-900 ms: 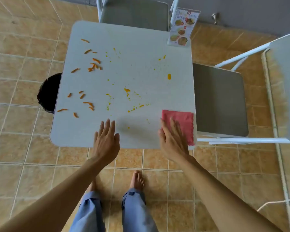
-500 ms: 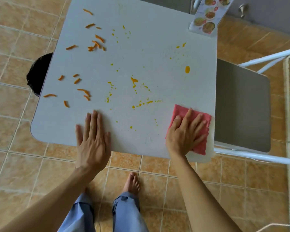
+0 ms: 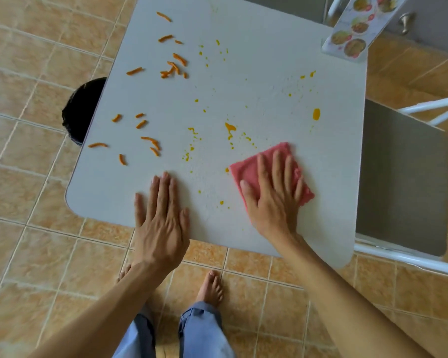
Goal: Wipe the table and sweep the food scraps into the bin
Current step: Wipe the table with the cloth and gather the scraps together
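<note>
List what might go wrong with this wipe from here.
The bin shows only partly beyond the table's left edge, so orange scraps swept left may fall on the floor. The cloth under the right hand may smear the yellow drips rather than lift them.

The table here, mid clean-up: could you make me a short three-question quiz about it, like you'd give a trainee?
1. True or false: the right hand lies flat on the pink cloth.
2. Where does the black bin sit? A) beyond the table's left edge, partly hidden under it; B) on the grey chair seat; C) on the table beside the menu card.
3. Fill in: the left hand rests palm down on the bare ____.

Key: 1 true. 2 A. 3 table; the orange scraps lie beyond its fingers, untouched.
</note>
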{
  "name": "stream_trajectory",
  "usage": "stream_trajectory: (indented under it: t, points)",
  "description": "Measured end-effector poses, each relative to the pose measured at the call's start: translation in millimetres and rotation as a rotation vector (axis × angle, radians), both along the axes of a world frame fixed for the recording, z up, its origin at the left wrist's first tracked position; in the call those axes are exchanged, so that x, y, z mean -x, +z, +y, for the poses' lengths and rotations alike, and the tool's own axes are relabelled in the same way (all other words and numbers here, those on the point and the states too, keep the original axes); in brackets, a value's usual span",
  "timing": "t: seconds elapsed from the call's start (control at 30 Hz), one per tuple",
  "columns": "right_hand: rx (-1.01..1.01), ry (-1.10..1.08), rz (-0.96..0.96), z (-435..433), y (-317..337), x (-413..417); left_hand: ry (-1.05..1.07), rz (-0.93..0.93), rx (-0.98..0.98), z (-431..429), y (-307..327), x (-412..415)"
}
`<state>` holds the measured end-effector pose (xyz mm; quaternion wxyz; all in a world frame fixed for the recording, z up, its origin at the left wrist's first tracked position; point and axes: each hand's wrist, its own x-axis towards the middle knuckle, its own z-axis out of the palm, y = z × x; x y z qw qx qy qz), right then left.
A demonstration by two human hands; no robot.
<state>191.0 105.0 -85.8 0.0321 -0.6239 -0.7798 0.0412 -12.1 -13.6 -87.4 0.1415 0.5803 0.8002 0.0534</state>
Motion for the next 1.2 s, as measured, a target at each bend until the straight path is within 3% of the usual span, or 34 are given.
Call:
stream_trajectory:
  t: [0.07,0.1,0.13,0.23,0.3,0.37,0.43,0.5,0.53,0.63,0.7,0.83,0.87,0.9,1.0,1.07,1.2]
  points:
    - [0.006,0.403,-0.041,-1,1,-15,0.006,-0.001,0.003,1,0,0]
    - [0.008,0.471,-0.051,4,0,-28,0.01,-0.009,0.007,1,1,1]
    - [-0.013,0.419,-0.066,7,-4,-40,0.01,-0.028,0.009,1,2,1]
    - [-0.101,-0.181,0.009,-9,-8,-46,0.021,-0.134,-0.016,-3,10,4]
    - [-0.121,-0.395,0.079,-38,-8,-12,0.066,-0.177,-0.048,-10,12,11]
    - [-0.071,-0.199,0.062,-68,-4,21,0.143,-0.177,-0.065,-16,11,21]
    - [-0.006,0.283,0.025,-81,0,30,0.219,-0.161,-0.06,-17,8,36]
    - [0.009,0.543,0.018,-64,-1,22,0.252,-0.138,-0.038,-15,4,51]
    - [-0.01,0.512,0.015,-59,-4,19,0.251,-0.121,-0.026,-15,3,57]
    - [-0.076,-0.068,0.064,-72,-5,39,0.238,-0.068,-0.013,-21,-1,61]
    - [-0.046,-0.196,0.118,-95,-2,78,0.251,-0.05,-0.012,-21,-3,58]
    - [0.036,0.467,0.091,-89,-3,102,0.249,-0.031,-0.004,-18,-6,59]
    - [0.02,0.529,0.076,-74,-6,97,0.238,-0.031,-0.006,-18,-7,61]
    - [-0.01,0.484,0.066,-62,-10,93,0.232,-0.029,-0.008,-19,-8,61]
    - [-0.075,-0.015,0.093,-49,-11,105,0.238,-0.019,-0.012,-21,-8,60]
    - [-0.067,-0.112,0.124,-56,-9,130,0.24,-0.024,-0.013,-22,-8,60]
    - [-0.065,0.444,0.078,-35,-13,127,0.219,-0.04,-0.012,-22,-6,61]
